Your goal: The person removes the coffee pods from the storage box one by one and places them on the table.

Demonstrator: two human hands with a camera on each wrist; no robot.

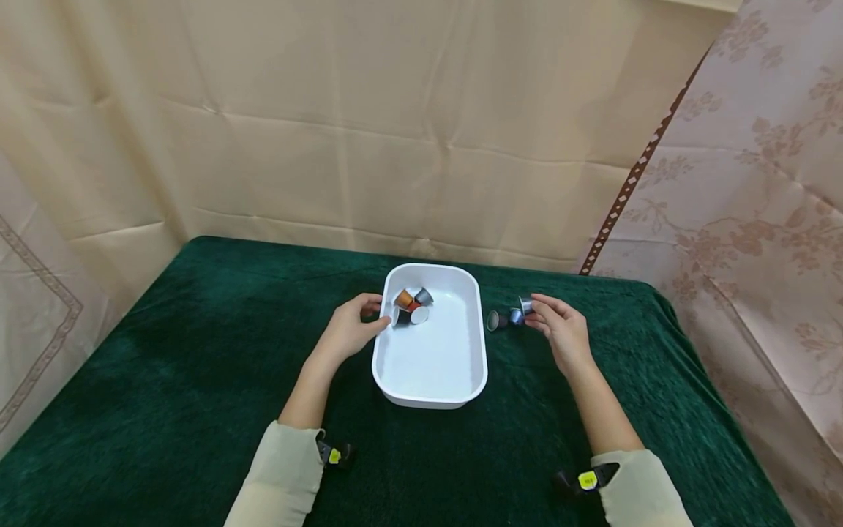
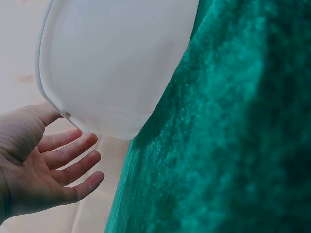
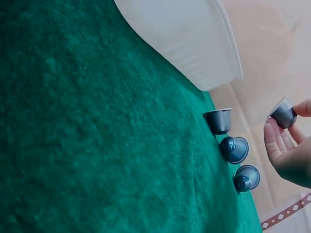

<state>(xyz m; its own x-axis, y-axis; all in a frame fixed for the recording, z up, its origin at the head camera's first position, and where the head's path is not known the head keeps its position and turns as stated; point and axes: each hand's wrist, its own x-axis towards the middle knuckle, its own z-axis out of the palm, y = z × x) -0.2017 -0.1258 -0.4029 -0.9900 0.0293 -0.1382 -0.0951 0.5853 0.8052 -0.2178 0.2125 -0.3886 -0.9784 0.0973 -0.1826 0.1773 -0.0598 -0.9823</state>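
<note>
A white rectangular tub stands on the green cloth. At its left side my left hand pinches the rim, the thumb over the edge and the fingers outside. Inside the tub, toward the back left, several coffee capsules lie together, among them an orange one and a grey one. To the right of the tub, my right hand pinches a silver-grey coffee capsule between thumb and fingers, raised off the cloth. Below it, three more capsules rest on the cloth: a dark one, a blue one and another bluish one.
Dark green velvet cloth covers the table. Behind it hangs a beige curtain, with a floral curtain on the right. The tub stands near the table's back edge.
</note>
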